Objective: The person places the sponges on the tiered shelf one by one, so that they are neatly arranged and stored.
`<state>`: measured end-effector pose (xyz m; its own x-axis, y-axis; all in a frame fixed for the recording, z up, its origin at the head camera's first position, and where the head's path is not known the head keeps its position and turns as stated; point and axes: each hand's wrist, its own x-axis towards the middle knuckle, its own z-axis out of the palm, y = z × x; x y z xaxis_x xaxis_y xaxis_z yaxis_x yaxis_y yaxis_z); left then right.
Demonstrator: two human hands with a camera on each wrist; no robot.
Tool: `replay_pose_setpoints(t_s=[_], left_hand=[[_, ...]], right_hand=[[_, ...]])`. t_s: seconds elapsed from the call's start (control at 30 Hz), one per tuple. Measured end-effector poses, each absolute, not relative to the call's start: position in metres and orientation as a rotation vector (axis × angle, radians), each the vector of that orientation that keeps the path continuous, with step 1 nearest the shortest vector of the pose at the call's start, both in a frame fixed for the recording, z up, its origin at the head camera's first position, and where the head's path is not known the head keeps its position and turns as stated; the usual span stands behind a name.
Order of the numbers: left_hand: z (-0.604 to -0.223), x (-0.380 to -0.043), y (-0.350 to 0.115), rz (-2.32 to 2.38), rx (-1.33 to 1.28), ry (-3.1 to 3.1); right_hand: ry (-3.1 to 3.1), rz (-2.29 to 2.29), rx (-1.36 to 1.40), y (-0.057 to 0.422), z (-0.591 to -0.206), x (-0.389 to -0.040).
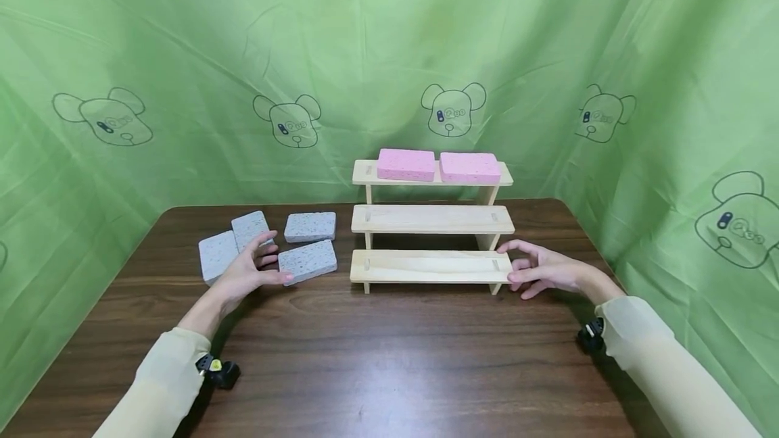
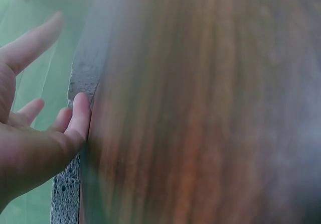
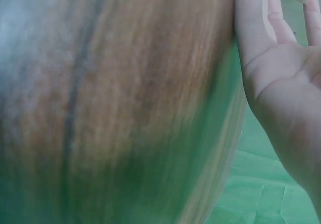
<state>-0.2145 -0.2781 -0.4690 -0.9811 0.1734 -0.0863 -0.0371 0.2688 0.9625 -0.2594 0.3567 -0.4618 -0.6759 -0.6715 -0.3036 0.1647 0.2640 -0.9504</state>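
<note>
Two hands reach forward, well apart over the table [image 1: 389,357]: the left hand [image 1: 243,276] has thumb and fingers spread; the right hand [image 1: 550,272] bends its fingers at the near end of the lowest shelf [image 1: 432,265], whether gripping I cannot tell. Four grey sponges [image 1: 309,261] lie about the left hand, two on either side. Between the hands stands one three-tier wooden stand [image 1: 433,220], and beyond them two pink sponges [image 1: 406,165] rest on its top shelf [image 1: 365,172].

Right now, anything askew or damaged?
No visible damage or spills. Mildly askew: the gray sponges left of the wooden rack lie at mixed angles, unlike the pink sponges side by side on its top shelf.
</note>
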Motion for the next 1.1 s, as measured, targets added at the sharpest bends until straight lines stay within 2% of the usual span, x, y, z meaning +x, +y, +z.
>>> replay_pose_setpoints(t_s=[1.1], left_hand=[[-0.468,-0.2119,-0.2695,1.72,0.13,2.42]], right_hand=[[1.82,-1.494,-0.436,0.357,-0.4638,-0.2579]])
